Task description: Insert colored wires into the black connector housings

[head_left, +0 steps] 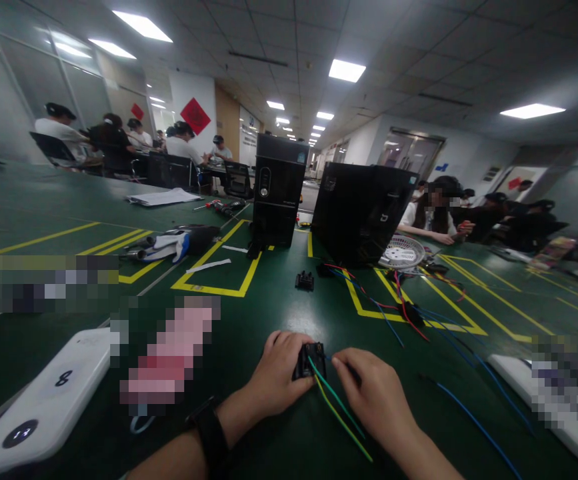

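Note:
My left hand (276,377) is closed around a small black plastic connector (310,360), held just above the green table (269,293). Green and yellow-green wires (339,407) trail from the connector toward me. My right hand (373,393) pinches at the wires right beside the connector, fingers pressed together. A black watch (211,433) sits on my left wrist. A second black connector (305,281) lies on the table farther ahead, apart from both hands.
Two black computer cases (279,190) (361,210) stand ahead, with a white fan grille (401,253) and loose red and blue wires (409,313) to the right. A white device (43,407) lies at left. Gloves (169,243) lie farther left. People sit at tables behind.

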The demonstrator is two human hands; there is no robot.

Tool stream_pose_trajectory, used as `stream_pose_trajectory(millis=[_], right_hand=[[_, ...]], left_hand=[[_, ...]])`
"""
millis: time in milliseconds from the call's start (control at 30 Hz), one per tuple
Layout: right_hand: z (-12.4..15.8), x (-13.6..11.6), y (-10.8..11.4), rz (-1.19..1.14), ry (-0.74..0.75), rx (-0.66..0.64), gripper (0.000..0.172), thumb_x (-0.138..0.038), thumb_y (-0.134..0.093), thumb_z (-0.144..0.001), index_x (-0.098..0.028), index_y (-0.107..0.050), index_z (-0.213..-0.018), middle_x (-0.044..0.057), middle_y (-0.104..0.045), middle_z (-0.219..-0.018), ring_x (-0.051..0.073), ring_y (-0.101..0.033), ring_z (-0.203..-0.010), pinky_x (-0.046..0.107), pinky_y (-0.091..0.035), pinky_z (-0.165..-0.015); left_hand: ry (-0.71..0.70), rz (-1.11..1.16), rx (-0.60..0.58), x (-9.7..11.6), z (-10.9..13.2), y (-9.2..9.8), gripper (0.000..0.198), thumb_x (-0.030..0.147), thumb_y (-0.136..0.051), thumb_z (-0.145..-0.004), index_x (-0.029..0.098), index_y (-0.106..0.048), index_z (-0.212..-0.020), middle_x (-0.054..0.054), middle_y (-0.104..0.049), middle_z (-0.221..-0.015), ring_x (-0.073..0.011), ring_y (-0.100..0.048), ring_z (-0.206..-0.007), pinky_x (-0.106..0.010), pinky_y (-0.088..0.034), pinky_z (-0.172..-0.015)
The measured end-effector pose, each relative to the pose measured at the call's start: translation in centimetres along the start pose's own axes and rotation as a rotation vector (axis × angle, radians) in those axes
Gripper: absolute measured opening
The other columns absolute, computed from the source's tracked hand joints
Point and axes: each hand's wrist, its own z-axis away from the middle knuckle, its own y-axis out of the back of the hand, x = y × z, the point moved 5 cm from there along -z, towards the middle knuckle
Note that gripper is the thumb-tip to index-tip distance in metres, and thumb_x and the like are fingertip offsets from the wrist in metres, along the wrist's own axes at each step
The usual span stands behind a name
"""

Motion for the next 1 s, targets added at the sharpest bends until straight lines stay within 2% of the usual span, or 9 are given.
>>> stream_pose_trajectory(millis=[133, 233, 367, 500, 600, 700, 800, 900, 1000], right_hand=[[0.0, -0.7, -0.1, -0.019, 0.130, 0.028, 0.023, -0.021, -0.041, -0.091, -0.019, -0.064, -0.087, 0.004, -0.065, -0.080, 0.018, -0.058, -0.074, 0.028, -0.040, -0.069], [0.0, -0.7, 0.0, 0.037, 0.181, -0.047, 0.022, -0.021, -0.044, -0.090, -0.022, -0.065, -0.090, 0.003, -0.066, -0.080, 0.018, -0.059, -0.074, 0.027, -0.040, -0.067], [0.0, 0.3, 0.1, 0.088, 0.110, -0.132, 0.020, -0.020, -0.047, -0.088, -0.025, -0.066, -0.087, 0.001, -0.068, -0.080, 0.018, -0.062, -0.078, 0.027, -0.042, -0.067], [-0.2, 0.7, 0.2, 0.052, 0.057, -0.070, 0.020, -0.020, -0.047, -0.088, -0.023, -0.066, -0.085, 0.002, -0.068, -0.082, 0.019, -0.063, -0.079, 0.028, -0.045, -0.070], [-0.3, 0.6, 1.5, -0.037, 0.073, 0.111, 0.019, -0.022, -0.047, -0.088, -0.021, -0.065, -0.085, 0.004, -0.068, -0.083, 0.018, -0.063, -0.078, 0.028, -0.047, -0.072], [0.5, 1.1, 4.5, -0.113, 0.056, 0.504, 0.014, -0.024, -0.051, -0.088, -0.020, -0.064, -0.090, 0.004, -0.067, -0.083, 0.017, -0.062, -0.075, 0.027, -0.047, -0.070], [2.3, 2.4, 7.0, -0.108, -0.079, 0.878, 0.016, -0.026, -0.057, -0.085, -0.020, -0.064, -0.098, 0.004, -0.065, -0.081, 0.016, -0.060, -0.068, 0.027, -0.046, -0.065], [3.1, 3.9, 7.6, -0.204, -0.192, 0.995, 0.021, -0.029, -0.058, -0.085, -0.018, -0.064, -0.101, 0.004, -0.062, -0.078, 0.015, -0.058, -0.063, 0.028, -0.045, -0.060], [2.1, 4.9, 7.6, -0.366, -0.215, 0.953, 0.025, -0.032, -0.056, -0.085, -0.016, -0.061, -0.105, 0.004, -0.060, -0.077, 0.014, -0.056, -0.062, 0.027, -0.046, -0.058]], left_hand=[[0.000, -0.002, 0.005, 0.0, 0.0, 0.0, 0.038, 0.022, -0.065, -0.072, 0.025, -0.050, -0.107, -0.003, -0.057, -0.106, -0.0243, -0.049, -0.103, -0.044, -0.028, -0.099], [0.001, -0.005, 0.001, -0.1, 0.0, -0.1, 0.040, 0.022, -0.066, -0.071, 0.025, -0.050, -0.108, -0.003, -0.057, -0.107, -0.0246, -0.049, -0.104, -0.044, -0.028, -0.099], [-0.002, 0.016, 0.013, -0.1, 0.0, 0.0, 0.039, 0.022, -0.066, -0.072, 0.025, -0.050, -0.107, -0.003, -0.057, -0.107, -0.0246, -0.049, -0.104, -0.044, -0.027, -0.099], [0.004, 0.025, 0.035, -0.2, 0.1, 0.0, 0.040, 0.021, -0.066, -0.071, 0.024, -0.050, -0.107, -0.004, -0.057, -0.106, -0.0248, -0.049, -0.103, -0.043, -0.030, -0.097], [0.005, 0.021, 0.037, -0.3, 0.1, -0.1, 0.042, 0.019, -0.067, -0.069, 0.023, -0.050, -0.107, -0.004, -0.057, -0.106, -0.0250, -0.049, -0.103, -0.043, -0.030, -0.096], [0.011, 0.022, 0.034, -0.5, 0.1, -0.1, 0.042, 0.019, -0.067, -0.068, 0.023, -0.050, -0.107, -0.004, -0.057, -0.105, -0.0255, -0.049, -0.102, -0.043, -0.032, -0.095], [0.021, 0.027, 0.033, -0.5, 0.1, -0.1, 0.042, 0.020, -0.067, -0.068, 0.023, -0.051, -0.107, -0.004, -0.057, -0.105, -0.0260, -0.049, -0.102, -0.044, -0.032, -0.094], [0.014, 0.036, 0.039, -0.4, 0.1, 0.0, 0.042, 0.019, -0.067, -0.068, 0.024, -0.050, -0.107, -0.004, -0.057, -0.105, -0.0259, -0.049, -0.102, -0.044, -0.032, -0.094], [0.014, 0.040, 0.041, -0.4, 0.1, 0.0, 0.042, 0.018, -0.067, -0.068, 0.024, -0.051, -0.107, -0.004, -0.057, -0.105, -0.0256, -0.049, -0.101, -0.044, -0.031, -0.095]])
